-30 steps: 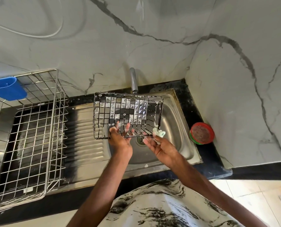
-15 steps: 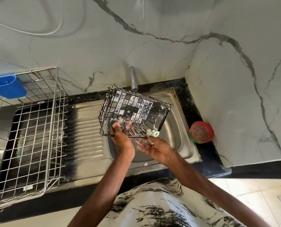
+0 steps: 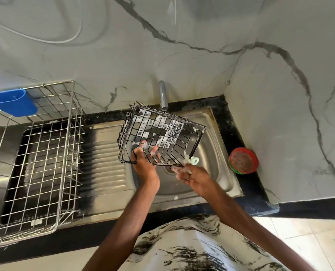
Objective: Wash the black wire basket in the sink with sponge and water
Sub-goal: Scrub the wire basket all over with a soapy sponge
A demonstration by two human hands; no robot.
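While suds film its mesh, the black wire basket (image 3: 162, 132) hangs tilted over the sink (image 3: 219, 173).
The left hand (image 3: 145, 163) grips its near rim, fingers hooked through the wires. Just to the right, the right hand (image 3: 194, 178) pinches a foamy sponge (image 3: 192, 160) against the near corner. The basket looks light and stiff but soap-slick, so hooking fingers through the grid seems surest.

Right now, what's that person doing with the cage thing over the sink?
A person is washing a black wire basket over the sink. The left hand grips the basket's near edge and holds it tilted above the basin. The right hand pinches a soapy sponge at the basket's near right corner. White foam fills many of the wire squares. No water shows coming from the tap.
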